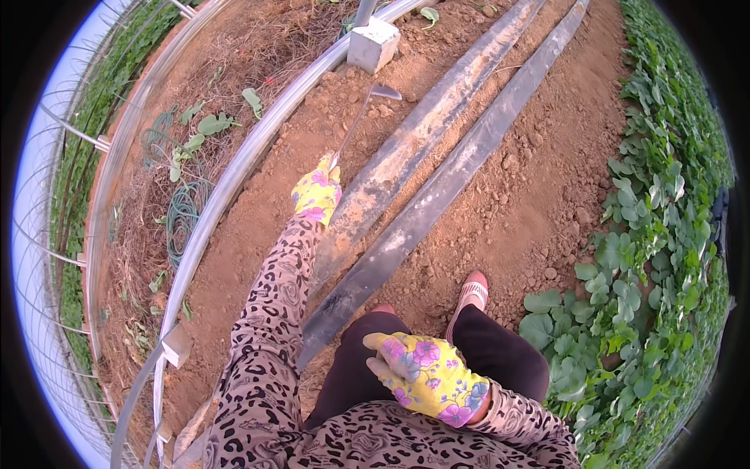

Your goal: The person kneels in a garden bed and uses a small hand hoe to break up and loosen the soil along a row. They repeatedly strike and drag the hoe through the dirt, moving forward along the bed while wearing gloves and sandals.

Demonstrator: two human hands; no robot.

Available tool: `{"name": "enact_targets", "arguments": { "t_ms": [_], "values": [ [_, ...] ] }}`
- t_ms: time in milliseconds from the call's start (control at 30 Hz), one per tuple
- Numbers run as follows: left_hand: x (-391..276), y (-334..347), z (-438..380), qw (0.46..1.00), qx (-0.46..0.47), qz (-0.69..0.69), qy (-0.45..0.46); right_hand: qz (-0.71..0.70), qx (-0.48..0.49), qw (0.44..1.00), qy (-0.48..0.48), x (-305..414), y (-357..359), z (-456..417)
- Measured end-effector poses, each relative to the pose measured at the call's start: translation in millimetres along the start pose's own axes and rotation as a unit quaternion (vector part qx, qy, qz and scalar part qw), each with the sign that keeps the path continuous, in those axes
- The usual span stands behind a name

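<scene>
My left hand (317, 190), in a yellow flowered glove, reaches forward over bare soil. It grips the near end of a thin-handled hand tool with a narrow blade (387, 91), possibly a sickle or a small hoe. The blade lies at the soil just below a white block (373, 46). My right hand (430, 375), gloved alike, rests over my lap, with its thumb and forefinger apart and nothing visible between them. Its palm is hidden. Close to the right of my left hand runs a dusty, flat black hose (404, 146).
A second flat black hose (433, 214) runs alongside the first. A pale, shiny curved rail (258, 138) borders the soil on the left. Past it lie dry roots (228, 64) and a tangle of green cord (186, 220). Leafy plants (621, 281) fill the right side.
</scene>
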State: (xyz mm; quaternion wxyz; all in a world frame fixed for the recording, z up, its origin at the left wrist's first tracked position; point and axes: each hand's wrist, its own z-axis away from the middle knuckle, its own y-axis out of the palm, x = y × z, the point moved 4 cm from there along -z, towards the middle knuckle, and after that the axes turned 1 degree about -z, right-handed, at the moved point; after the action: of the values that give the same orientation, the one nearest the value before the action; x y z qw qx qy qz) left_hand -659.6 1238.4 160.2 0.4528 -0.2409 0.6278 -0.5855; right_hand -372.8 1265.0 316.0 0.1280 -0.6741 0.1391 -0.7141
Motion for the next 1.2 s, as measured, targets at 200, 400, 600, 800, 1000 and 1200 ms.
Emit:
{"name": "enact_targets", "arguments": {
  "t_ms": [200, 400, 600, 800, 1000, 1200],
  "values": [
    [27, 22, 16, 0.995, -0.026, -0.093, 0.035, 0.007, 0.007, 1.0, -0.01, -1, 7, -1],
    [-9, 9, -9, 0.995, -0.001, -0.072, 0.071, 0.019, 0.014, 1.0, 0.01, 2, 10, -3],
    [-62, 26, -71, 0.996, 0.055, -0.064, 0.029, 0.029, -0.011, 0.999, -0.018, 1, 17, -3],
    [-14, 32, -28, 0.997, 0.07, -0.024, 0.037, 0.034, -0.009, 0.999, 0.024, 4, 20, -5],
    [74, 17, 47, 0.997, 0.048, -0.049, 0.037, 0.043, -0.031, 0.999, 0.008, 8, 21, -6],
    [154, -13, 145, 0.992, 0.084, -0.088, -0.044, 0.026, -0.037, 0.999, 0.009, 8, 21, -7]
  ]
}}
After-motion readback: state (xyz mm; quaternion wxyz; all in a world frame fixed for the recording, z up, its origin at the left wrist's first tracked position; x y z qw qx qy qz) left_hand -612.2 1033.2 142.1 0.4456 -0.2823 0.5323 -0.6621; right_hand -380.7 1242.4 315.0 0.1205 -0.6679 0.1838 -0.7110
